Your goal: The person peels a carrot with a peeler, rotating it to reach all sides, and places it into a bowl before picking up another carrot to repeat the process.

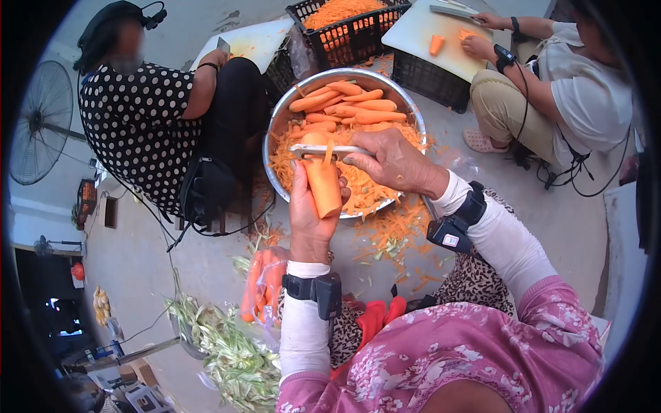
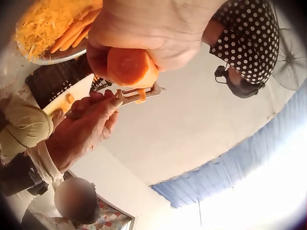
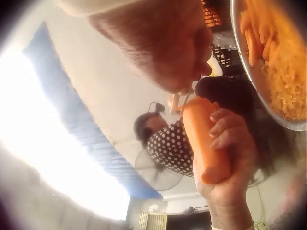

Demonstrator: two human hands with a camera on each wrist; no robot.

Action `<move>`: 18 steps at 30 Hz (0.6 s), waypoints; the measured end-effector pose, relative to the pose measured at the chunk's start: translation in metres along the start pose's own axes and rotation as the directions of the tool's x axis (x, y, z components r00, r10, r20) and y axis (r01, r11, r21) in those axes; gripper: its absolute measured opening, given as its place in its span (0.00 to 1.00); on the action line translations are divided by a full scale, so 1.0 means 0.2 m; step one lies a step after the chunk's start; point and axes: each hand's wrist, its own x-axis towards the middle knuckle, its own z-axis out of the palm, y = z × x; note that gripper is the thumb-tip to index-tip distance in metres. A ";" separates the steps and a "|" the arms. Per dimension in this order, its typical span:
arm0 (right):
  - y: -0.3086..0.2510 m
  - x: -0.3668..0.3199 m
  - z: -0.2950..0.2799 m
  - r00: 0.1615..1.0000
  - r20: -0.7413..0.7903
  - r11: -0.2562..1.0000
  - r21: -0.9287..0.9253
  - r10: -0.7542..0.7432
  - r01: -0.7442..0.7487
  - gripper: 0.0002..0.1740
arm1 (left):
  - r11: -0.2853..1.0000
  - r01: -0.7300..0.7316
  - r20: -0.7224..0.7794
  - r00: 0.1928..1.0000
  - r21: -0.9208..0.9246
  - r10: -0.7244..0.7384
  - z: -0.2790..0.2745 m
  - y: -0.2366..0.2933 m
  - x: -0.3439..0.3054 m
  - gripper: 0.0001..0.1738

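My left hand point(image 1: 311, 221) grips a thick orange carrot point(image 1: 323, 186) over the near side of a metal basin point(image 1: 273, 172); its cut end faces the left wrist camera. The right hand point(image 1: 396, 162) holds a peeler point(image 1: 330, 149) by its handle, and the peeler's head lies across the upper part of the carrot. A strip of peel point(image 2: 140, 97) hangs in the peeler's head in the left wrist view. In the basin, whole peeled carrots point(image 1: 344, 103) lie at the far side on a bed of peelings point(image 1: 361, 193).
Two people sit opposite at cutting boards point(image 1: 413, 31) on black crates. Another black crate point(image 1: 344, 41) of shredded carrot stands behind the basin. A plastic bag of carrots point(image 1: 261, 282) and a heap of green husks point(image 1: 227, 351) lie near my left arm. Peel scraps litter the floor.
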 end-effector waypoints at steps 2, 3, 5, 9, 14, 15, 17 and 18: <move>0.01 -0.01 0.02 0.997 -0.011 0.995 -0.060 -0.080 0.079 0.14 | 1.000 -0.010 -0.093 0.996 -0.018 0.009 0.01 -0.01 0.00 0.27; 0.01 -0.02 0.03 0.997 -0.001 0.996 -0.050 -0.079 0.079 0.14 | 1.000 -0.008 -0.094 0.996 -0.018 0.006 0.01 -0.01 0.00 0.27; 0.01 -0.03 0.03 0.997 0.006 0.996 -0.039 -0.075 0.075 0.14 | 1.000 0.000 -0.065 0.998 0.004 0.000 0.00 0.00 0.00 0.24; 0.08 0.02 0.01 0.992 -0.069 0.985 -0.143 -0.103 0.093 0.13 | 0.983 -0.034 -0.044 0.998 0.181 0.042 -0.05 -0.01 0.01 0.27; 0.30 0.06 -0.03 0.982 -0.059 0.931 -0.311 0.181 -0.191 0.11 | 0.957 -0.132 0.124 0.987 0.259 0.103 0.10 -0.01 -0.02 0.26; 0.30 0.07 -0.04 0.985 -0.126 0.949 -0.276 0.121 -0.152 0.12 | 0.959 -0.142 0.123 0.986 0.245 0.115 0.07 -0.01 -0.01 0.26; 0.22 0.09 -0.09 0.984 -0.143 0.962 -0.236 0.107 -0.138 0.12 | 0.952 -0.142 -0.004 0.989 0.270 0.148 0.00 0.00 0.05 0.29; 0.18 0.08 -0.09 0.974 -0.193 0.973 -0.177 0.116 -0.150 0.12 | 0.951 -0.143 -0.006 0.989 0.273 0.150 0.02 0.00 0.05 0.29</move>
